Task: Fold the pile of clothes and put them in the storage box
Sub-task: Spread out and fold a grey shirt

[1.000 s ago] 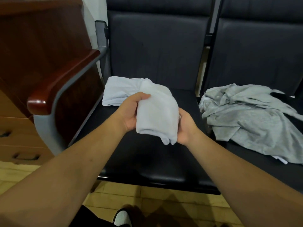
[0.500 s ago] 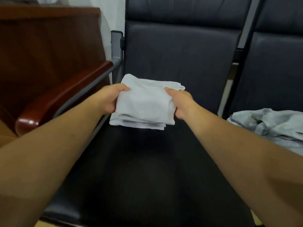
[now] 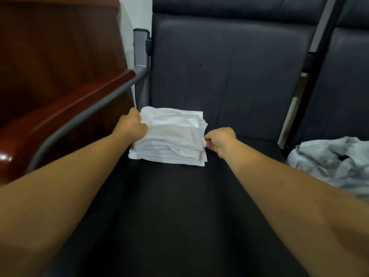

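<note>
Seat: centre frame, now carries white stack, set down from mid-air.
Grey pile: right edge, unfolded, likely next.
Left hand: curled onto stack's left edge.
Right hand: fingertips at stack's right edge; grip unclear.

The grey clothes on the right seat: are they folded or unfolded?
Unfolded. The grey clothes lie in a crumpled heap with irregular wrinkles, showing no flat layers or straight edges, unlike the white stack on the other seat.

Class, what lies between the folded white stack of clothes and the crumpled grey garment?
Head view: the right hand sits at the edge of the folded white stack of clothes. Beyond it, bare black padded seat runs to the crumpled grey garment.
</note>
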Demonstrator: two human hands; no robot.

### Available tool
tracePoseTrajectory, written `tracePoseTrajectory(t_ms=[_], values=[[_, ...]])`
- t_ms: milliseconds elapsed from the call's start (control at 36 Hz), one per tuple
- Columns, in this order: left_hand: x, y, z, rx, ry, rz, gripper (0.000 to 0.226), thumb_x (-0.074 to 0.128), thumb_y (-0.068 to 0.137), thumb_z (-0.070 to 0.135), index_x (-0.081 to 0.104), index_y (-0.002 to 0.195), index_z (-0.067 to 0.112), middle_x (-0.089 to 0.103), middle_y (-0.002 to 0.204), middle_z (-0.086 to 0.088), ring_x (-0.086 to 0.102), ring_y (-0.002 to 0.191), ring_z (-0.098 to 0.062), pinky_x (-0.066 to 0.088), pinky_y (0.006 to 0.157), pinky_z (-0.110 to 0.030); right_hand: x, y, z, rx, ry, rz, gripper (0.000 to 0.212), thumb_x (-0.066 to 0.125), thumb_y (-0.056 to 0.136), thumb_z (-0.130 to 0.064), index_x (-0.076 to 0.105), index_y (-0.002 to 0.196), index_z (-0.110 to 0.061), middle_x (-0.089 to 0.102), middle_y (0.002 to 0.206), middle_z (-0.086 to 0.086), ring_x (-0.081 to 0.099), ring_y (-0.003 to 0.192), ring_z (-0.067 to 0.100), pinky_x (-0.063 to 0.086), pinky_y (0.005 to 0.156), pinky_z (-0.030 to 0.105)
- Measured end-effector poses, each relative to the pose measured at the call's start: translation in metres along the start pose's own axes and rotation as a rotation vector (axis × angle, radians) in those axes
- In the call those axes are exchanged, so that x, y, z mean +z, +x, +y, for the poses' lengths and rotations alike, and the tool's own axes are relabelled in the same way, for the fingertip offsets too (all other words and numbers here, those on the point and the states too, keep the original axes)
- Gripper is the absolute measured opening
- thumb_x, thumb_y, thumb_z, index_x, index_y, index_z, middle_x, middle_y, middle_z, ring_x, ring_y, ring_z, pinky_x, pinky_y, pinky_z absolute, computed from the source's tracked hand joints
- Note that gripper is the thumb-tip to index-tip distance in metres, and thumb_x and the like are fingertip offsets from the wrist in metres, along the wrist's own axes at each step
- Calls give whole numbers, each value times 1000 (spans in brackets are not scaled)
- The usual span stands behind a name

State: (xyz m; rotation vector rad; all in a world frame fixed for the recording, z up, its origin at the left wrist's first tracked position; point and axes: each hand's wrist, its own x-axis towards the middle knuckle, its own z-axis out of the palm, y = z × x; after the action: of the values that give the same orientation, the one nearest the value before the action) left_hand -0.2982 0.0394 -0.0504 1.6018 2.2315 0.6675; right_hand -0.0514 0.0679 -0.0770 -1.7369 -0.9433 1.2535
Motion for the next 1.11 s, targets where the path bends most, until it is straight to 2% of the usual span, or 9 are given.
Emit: tracePoseTrajectory(t_ms=[83, 194, 333, 444, 639, 778, 889, 1000, 1111], values=[[-11, -15, 9, -12, 79, 28, 35, 54, 92, 30, 46, 121, 12, 43, 128, -18, 50, 110, -37, 46, 95, -45, -26, -17, 3, -6, -36, 12, 5, 62, 90, 3, 64, 91, -1, 67, 83, 13, 60, 63, 17, 56, 59, 26], [-23, -53, 42, 136, 28, 65, 27, 56, 90, 30, 51, 111, 14, 51, 115, -10, 55, 99, -29, 52, 85, -41, -76, -50, 4, -90, -79, -16, 8, 64, 93, -7, 63, 85, -7, 66, 85, 11, 62, 71, 18, 53, 60, 27], [-14, -111, 112, 367, 49, -192, 15, 53, 92, 23, 61, 98, 12, 66, 88, -7, 65, 84, -23, 59, 78, -43, -160, -104, 6, -237, -239, -23, 10, 69, 92, -13, 60, 88, -11, 62, 84, 7, 63, 74, 17, 54, 60, 27], [11, -160, 181, 519, -47, -407, 24, 53, 97, 32, 62, 87, 12, 72, 80, 1, 69, 69, -13, 52, 73, -29, -238, -134, 11, -313, -409, 88, 12, 67, 90, -9, 58, 82, -10, 61, 80, 12, 63, 75, 23, 54, 63, 33], [74, -237, 270, 754, -66, -477, 29, 53, 96, 39, 65, 86, 14, 70, 80, 3, 67, 74, -14, 55, 72, -33, -368, -165, 28, -399, -861, 313, 11, 70, 84, -16, 59, 86, -15, 63, 81, 3, 57, 70, 19, 41, 54, 26], [123, -257, 312, 806, -120, -457, 16, 60, 91, 27, 63, 94, 12, 65, 91, -3, 63, 85, -20, 49, 70, -32, -434, -155, 53, -378, -979, 383, 30, 68, 90, -18, 61, 118, -10, 52, 125, 8, 62, 102, 27, 51, 92, 38], [158, -244, 343, 827, -69, -368, 28, 64, 90, 27, 58, 116, 18, 50, 117, -4, 53, 97, -18, 40, 76, -25, -453, -131, 63, -382, -987, 384, 38, 68, 91, -22, 59, 127, -10, 51, 135, 10, 63, 106, 27, 51, 96, 40], [185, -228, 370, 863, 10, -313, 50, 67, 87, 43, 53, 131, 24, 46, 130, -5, 48, 116, -25, 45, 95, -36, -458, -103, 68, -435, -992, 396, 47, 66, 93, -25, 53, 137, -14, 48, 139, 9, 58, 116, 26, 47, 101, 39], [208, -223, 382, 901, 88, -331, 28, 68, 88, 43, 69, 108, 23, 55, 115, -5, 56, 103, -23, 48, 93, -39, -457, -76, 75, -422, -1031, 334, 33, 63, 95, -30, 66, 126, -17, 56, 129, 10, 57, 116, 29, 48, 99, 40]])
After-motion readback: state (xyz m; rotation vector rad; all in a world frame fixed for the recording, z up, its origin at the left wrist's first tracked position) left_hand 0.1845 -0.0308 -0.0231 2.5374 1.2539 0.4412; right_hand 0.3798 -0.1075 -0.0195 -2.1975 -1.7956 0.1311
